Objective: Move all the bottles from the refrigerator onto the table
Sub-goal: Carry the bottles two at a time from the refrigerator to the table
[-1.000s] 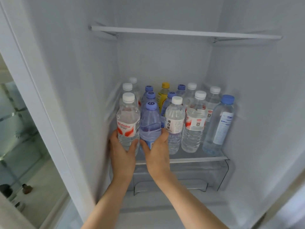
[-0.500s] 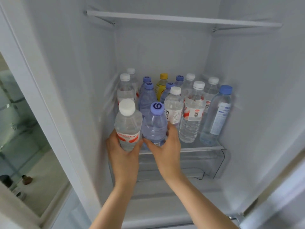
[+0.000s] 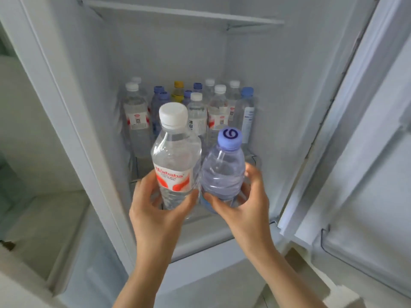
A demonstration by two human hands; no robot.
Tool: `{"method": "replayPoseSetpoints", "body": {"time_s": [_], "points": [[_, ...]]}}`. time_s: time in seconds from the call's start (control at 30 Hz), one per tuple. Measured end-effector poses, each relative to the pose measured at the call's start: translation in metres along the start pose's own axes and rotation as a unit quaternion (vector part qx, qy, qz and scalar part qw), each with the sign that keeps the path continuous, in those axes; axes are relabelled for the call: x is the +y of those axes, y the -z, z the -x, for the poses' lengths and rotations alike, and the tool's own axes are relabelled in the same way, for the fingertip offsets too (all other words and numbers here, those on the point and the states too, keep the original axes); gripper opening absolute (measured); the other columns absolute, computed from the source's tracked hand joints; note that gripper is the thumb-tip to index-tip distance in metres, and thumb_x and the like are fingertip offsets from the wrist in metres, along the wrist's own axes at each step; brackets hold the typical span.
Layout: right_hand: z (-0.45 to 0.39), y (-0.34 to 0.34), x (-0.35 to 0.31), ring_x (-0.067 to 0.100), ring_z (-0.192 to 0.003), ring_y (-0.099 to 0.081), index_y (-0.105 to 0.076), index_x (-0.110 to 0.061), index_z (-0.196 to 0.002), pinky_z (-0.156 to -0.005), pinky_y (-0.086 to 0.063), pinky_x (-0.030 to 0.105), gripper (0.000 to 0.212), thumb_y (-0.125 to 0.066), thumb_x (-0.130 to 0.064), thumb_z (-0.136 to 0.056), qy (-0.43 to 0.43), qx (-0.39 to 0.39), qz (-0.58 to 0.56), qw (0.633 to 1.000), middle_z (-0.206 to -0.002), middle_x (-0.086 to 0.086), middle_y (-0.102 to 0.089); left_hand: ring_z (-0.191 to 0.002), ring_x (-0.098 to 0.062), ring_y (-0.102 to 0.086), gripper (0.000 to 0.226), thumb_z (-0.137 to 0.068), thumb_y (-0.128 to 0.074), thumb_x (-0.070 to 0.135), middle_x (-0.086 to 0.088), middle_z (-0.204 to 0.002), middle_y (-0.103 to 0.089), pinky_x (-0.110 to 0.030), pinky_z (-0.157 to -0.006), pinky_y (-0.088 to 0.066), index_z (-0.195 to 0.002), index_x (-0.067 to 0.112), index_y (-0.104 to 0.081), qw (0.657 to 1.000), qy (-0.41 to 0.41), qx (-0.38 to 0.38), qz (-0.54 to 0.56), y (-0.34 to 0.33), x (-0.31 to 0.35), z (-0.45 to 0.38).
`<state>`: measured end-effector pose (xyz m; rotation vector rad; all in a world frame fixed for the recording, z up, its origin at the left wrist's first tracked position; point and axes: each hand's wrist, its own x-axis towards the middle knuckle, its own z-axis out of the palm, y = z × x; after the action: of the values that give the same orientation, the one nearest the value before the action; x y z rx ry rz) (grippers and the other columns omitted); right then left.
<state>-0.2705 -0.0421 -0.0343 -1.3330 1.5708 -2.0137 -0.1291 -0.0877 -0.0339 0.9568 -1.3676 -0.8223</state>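
My left hand [image 3: 158,207] grips a clear water bottle with a white cap and a red-and-white label [image 3: 174,152] round its lower part. My right hand [image 3: 242,201] grips a bluish bottle with a purple-blue cap [image 3: 223,172] near its base. Both bottles are held upright, side by side and touching, out in front of the open refrigerator. Several more bottles [image 3: 195,112] with white, blue and one yellow cap stand on the glass shelf [image 3: 252,157] deep inside. The table is out of view.
The refrigerator's left frame [image 3: 66,121] and its open door [image 3: 367,141] on the right flank my arms. An upper shelf [image 3: 182,13] spans the top of the compartment. A clear drawer sits below the bottle shelf, mostly hidden by my hands.
Both hands have lifted their bottles off the shelf and drawn them out toward me. The camera has backed away, so the remaining bottles look smaller and the door has come into view.
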Motion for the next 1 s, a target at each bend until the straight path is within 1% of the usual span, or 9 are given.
{"method": "replayPoseSetpoints", "body": {"time_s": [0.13,0.2,0.3,0.4,0.5,0.63,0.77,0.87,1.0], "points": [[0.02,0.016,-0.009,0.012,-0.105,-0.065,-0.049,-0.02,-0.121,-0.08,-0.053,0.02,0.073,-0.09,-0.012,-0.06,-0.029,-0.01,0.011,0.999,-0.111,-0.011,-0.064,-0.092,-0.014,-0.071,0.064,-0.054,-0.085,0.041,-0.003,-0.104,-0.07,-0.036,-0.08,-0.058,-0.112,0.026,-0.064,0.999,0.011,-0.041,0.028,0.004,0.007,0.015],[0.049,0.032,-0.008,0.009,-0.103,-0.065,-0.049,-0.02,-0.119,-0.08,-0.051,0.016,0.07,-0.089,-0.01,-0.062,-0.053,0.005,0.026,0.998,-0.107,-0.015,-0.065,-0.091,-0.013,-0.072,0.065,-0.052,-0.083,0.045,-0.006,-0.105,-0.069,-0.039,-0.081,-0.059,-0.112,0.026,-0.064,0.995,0.039,-0.088,0.041,0.005,0.002,0.037],[0.105,0.065,-0.003,0.01,-0.104,-0.064,-0.05,-0.024,-0.117,-0.081,-0.051,0.015,0.067,-0.087,-0.008,-0.064,-0.107,0.051,0.043,0.992,-0.108,-0.011,-0.066,-0.093,-0.015,-0.071,0.063,-0.053,-0.092,0.042,-0.005,-0.105,-0.07,-0.042,-0.083,-0.058,-0.108,0.029,-0.064,0.982,0.086,-0.162,0.034,0.001,-0.005,0.085],[0.144,0.098,0.0,0.009,-0.101,-0.066,-0.051,-0.02,-0.12,-0.082,-0.053,0.019,0.069,-0.088,-0.01,-0.063,-0.182,0.087,0.057,0.978,-0.106,-0.011,-0.067,-0.092,-0.012,-0.07,0.06,-0.057,-0.093,0.033,-0.002,-0.106,-0.07,-0.036,-0.081,-0.058,-0.11,0.026,-0.065,0.966,0.143,-0.213,0.025,-0.01,-0.009,0.125],[0.182,0.13,0.0,0.002,-0.095,-0.066,-0.051,-0.019,-0.122,-0.076,-0.053,0.015,0.069,-0.088,-0.014,-0.063,-0.239,0.124,0.09,0.959,-0.103,-0.011,-0.067,-0.087,-0.012,-0.071,0.051,-0.067,-0.087,0.018,-0.001,-0.105,-0.07,-0.038,-0.079,-0.059,-0.113,0.024,-0.065,0.938,0.218,-0.271,0.009,-0.022,-0.016,0.167],[0.233,0.176,-0.007,-0.009,-0.089,-0.063,-0.048,-0.017,-0.121,-0.07,-0.05,0.007,0.066,-0.085,-0.013,-0.066,-0.298,0.178,0.113,0.931,-0.103,-0.013,-0.063,-0.086,-0.014,-0.071,0.046,-0.068,-0.085,0.019,0.008,-0.094,-0.073,-0.034,-0.075,-0.058,-0.107,0.029,-0.065,0.897,0.276,-0.346,-0.009,-0.037,-0.014,0.224],[0.286,0.23,-0.025,0.0,-0.092,-0.067,-0.05,-0.018,-0.118,-0.073,-0.054,0.013,0.065,-0.085,-0.009,-0.065,-0.345,0.236,0.093,0.904,-0.103,-0.01,-0.066,-0.082,-0.012,-0.072,0.042,-0.07,-0.083,0.012,0.007,-0.094,-0.074,-0.032,-0.07,-0.059,-0.106,0.025,-0.065,0.856,0.302,-0.419,-0.012,-0.054,0.001,0.285],[0.335,0.277,-0.042,0.009,-0.092,-0.07,-0.051,-0.02,-0.114,-0.078,-0.058,0.022,0.063,-0.086,-0.007,-0.063,-0.372,0.291,0.078,0.878,-0.104,-0.002,-0.069,-0.081,-0.012,-0.073,0.039,-0.073,-0.082,0.009,0.009,-0.092,-0.075,-0.03,-0.069,-0.058,-0.106,0.023,-0.064,0.819,0.319,-0.476,-0.01,-0.068,0.019,0.341],[0.398,0.339,-0.063,0.009,-0.092,-0.07,-0.051,-0.018,-0.117,-0.077,-0.059,0.026,0.061,-0.085,-0.013,-0.066,-0.407,0.333,0.075,0.847,-0.106,-0.001,-0.069,-0.078,-0.008,-0.073,0.041,-0.072,-0.082,0.01,0.009,-0.09,-0.075,-0.022,-0.061,-0.056,-0.106,0.023,-0.063,0.791,0.342,-0.506,-0.024,-0.086,0.041,0.42]]}}
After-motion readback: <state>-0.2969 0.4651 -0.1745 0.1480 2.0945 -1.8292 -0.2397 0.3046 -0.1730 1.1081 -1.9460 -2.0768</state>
